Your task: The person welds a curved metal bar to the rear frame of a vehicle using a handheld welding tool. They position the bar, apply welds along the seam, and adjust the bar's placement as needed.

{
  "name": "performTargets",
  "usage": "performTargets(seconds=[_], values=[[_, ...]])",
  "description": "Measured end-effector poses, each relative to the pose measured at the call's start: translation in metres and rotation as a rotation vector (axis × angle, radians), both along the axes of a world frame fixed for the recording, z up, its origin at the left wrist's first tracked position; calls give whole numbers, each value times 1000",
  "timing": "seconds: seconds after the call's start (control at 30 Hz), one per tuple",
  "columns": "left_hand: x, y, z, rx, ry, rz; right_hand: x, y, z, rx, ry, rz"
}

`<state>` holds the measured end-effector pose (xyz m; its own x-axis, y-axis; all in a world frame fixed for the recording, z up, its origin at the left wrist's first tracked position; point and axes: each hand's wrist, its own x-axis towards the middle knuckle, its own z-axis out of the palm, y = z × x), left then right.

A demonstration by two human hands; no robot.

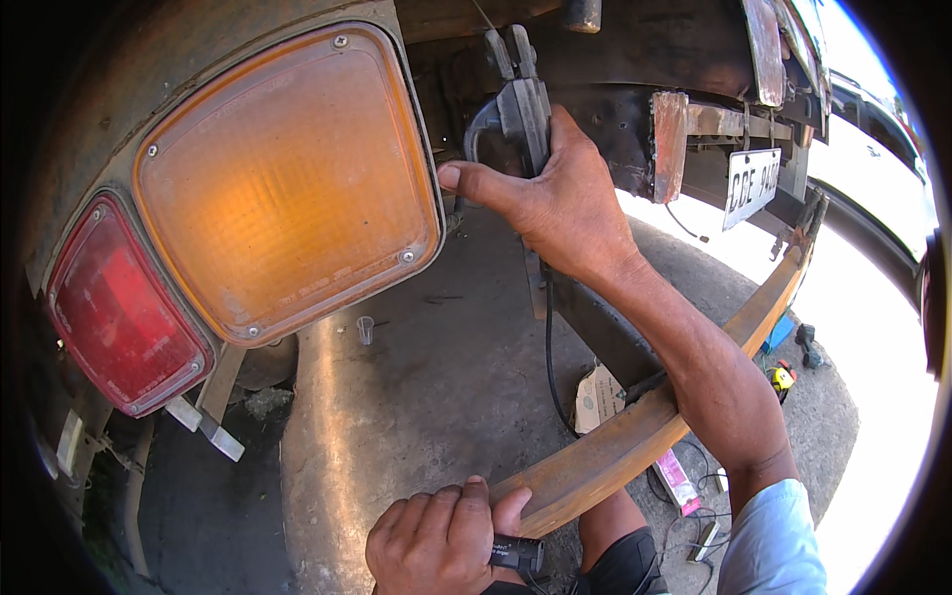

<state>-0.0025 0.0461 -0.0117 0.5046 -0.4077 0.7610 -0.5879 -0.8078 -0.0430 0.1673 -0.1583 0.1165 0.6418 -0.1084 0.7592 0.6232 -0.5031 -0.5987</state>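
My right hand [575,203] is closed around a dark welding electrode holder [526,114], its thumb stretched toward the amber lamp. The holder's jaws point up, and a thin rod rises from them. A black cable [550,347] hangs below it. My left hand [436,540] is closed at the near end of a rusty metal bar [605,446], its thumb beside the bar's edge; the palm side is hidden. Against this hand is a short black cylinder [516,552], whose kind I cannot make out. Just left of the holder sits a large amber lamp [288,188].
A red lamp [129,302] adjoins the amber one on the vehicle's rear. A number plate [751,186] hangs at the right. Cardboard [599,399], a pink box [676,481], cords and a yellow tool [782,377] lie on the concrete. A white car [873,169] stands beyond.
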Motion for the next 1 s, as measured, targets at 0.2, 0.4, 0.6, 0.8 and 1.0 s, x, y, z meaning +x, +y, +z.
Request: performTargets(seconds=[0.2,0.4,0.6,0.8,1.0], values=[[1,0,0,8,-9,5,0,-1,0,-6,2,-4],[1,0,0,10,-26,2,2,-1,0,1,0,5],[2,0,0,20,-22,4,6,-1,0,-1,-7,8],[1,0,0,17,-14,13,8,-1,0,-8,-17,13],[0,0,1,19,-24,15,8,-1,0,3,-15,14]])
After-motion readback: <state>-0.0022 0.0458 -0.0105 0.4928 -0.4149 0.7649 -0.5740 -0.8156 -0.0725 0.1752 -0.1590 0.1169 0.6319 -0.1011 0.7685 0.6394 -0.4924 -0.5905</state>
